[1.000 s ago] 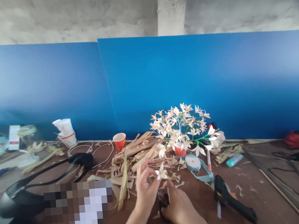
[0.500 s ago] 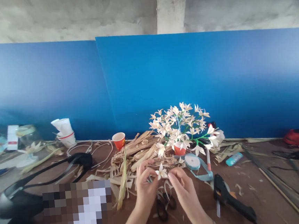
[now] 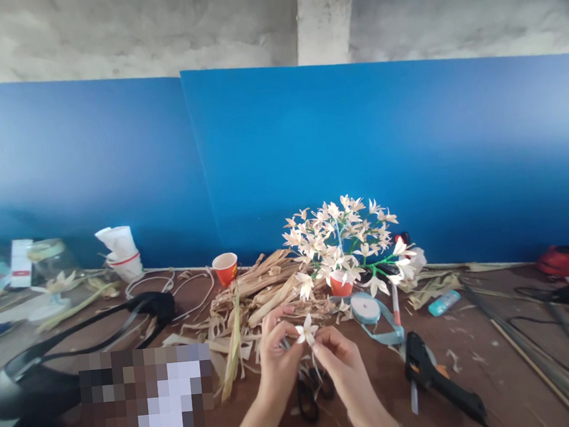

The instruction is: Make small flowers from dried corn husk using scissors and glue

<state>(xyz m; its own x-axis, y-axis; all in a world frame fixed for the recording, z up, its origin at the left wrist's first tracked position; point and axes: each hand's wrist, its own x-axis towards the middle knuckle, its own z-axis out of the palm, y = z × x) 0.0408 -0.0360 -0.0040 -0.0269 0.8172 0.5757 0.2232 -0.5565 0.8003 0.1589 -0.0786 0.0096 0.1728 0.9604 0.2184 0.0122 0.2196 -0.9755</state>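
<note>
**Small cream dried-husk flower (image 3: 305, 332) pinched between both hands**

We see the left hand (image 3: 276, 360) closed on its base from below. The right hand (image 3: 345, 364) nips a lower petal between thumb and forefinger, so the flower sits between them, raised over the black-handled scissors (image 3: 312, 390) on the brown surface (image 3: 477, 363). We judge petal-shaping is in hand; petals this thin call for a light pinch.

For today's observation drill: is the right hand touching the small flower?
Touching. The head view shows fingertips of the right hand pinching the flower at its base, with no gap between them.
</note>
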